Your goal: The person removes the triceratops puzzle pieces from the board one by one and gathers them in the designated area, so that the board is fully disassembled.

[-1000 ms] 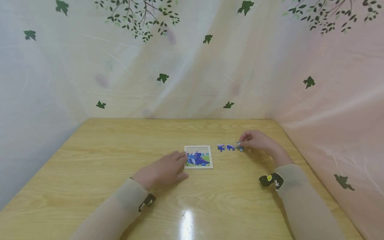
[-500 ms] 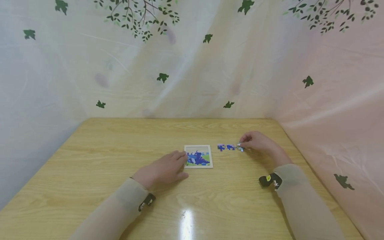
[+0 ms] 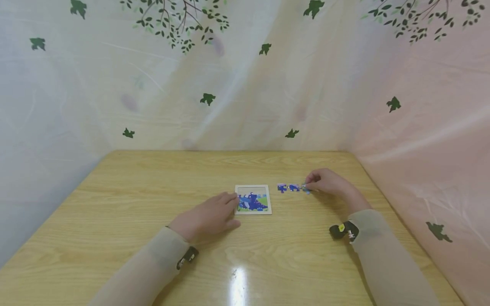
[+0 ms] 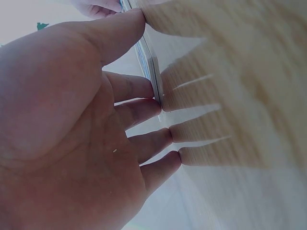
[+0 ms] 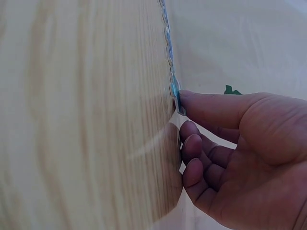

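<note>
A square puzzle board with a white frame [image 3: 252,213] lies on the table, its lower part filled with a blue dinosaur picture and a bare strip along the top. My left hand [image 3: 208,214] rests at the board's left side, fingers stretched out and fingertips on the board and tabletop. To the right of the board, two loose blue puzzle pieces [image 3: 282,188] lie in a row. At the end of that row my right hand [image 3: 329,182] pinches a third, light-blue puzzle piece [image 5: 175,93], low against the tabletop. In the right wrist view the thumb covers part of it.
The wooden table [image 3: 153,174] reaches back to a pale curtain [image 3: 245,85] printed with leaves and birds. Another curtain [image 3: 428,140] hangs along the right edge. Each wrist wears a small black camera [image 3: 340,230].
The light-blue piece has turned slightly in my right fingers and now lies more in line with the other two. My right hand has come slightly nearer. The left hand and board stay still.
</note>
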{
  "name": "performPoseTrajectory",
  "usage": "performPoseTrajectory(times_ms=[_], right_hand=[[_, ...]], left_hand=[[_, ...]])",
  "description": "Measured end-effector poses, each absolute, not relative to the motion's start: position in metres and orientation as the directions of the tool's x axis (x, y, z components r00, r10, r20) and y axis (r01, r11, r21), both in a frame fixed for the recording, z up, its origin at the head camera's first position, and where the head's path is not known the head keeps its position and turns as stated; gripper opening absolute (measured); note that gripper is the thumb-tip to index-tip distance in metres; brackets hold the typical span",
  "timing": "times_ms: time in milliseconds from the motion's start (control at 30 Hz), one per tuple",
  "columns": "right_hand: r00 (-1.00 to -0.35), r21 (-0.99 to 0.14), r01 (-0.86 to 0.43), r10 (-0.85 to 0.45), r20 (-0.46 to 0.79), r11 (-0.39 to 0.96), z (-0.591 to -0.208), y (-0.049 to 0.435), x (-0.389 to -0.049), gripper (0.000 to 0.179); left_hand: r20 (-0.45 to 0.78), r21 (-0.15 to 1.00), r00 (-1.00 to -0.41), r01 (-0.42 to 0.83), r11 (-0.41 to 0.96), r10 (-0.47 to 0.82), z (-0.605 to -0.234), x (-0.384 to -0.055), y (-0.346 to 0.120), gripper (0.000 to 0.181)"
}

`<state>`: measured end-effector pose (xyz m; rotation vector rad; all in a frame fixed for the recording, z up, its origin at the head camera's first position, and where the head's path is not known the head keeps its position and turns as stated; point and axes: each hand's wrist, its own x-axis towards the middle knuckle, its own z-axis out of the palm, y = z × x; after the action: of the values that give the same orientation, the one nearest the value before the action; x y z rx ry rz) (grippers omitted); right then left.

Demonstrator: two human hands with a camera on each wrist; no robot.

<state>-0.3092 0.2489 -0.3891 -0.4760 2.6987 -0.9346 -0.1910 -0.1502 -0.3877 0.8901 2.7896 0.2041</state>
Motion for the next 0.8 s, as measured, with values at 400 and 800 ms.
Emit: performPoseTrajectory(times_ms=[400, 800], right_hand=[[-0.917, -0.614, -0.235, -0.381, -0.116, 0.753, -0.3910, 0.2487, -0.3102, 0.018], [-0.920, -0.617, -0.229, -0.375, -0.116, 0.753, -0.3923, 0.2473, -0.3111, 0.016]], left_hand=[[-0.129, 0.201, -0.786, 0.576, 0.792, 0.605, -0.3869, -0.1911, -0.1502, 0.069], [-0.142, 0.205, -0.793, 0.562, 0.801, 0.593, -0.3869, -0.1896, -0.1499, 0.071]])
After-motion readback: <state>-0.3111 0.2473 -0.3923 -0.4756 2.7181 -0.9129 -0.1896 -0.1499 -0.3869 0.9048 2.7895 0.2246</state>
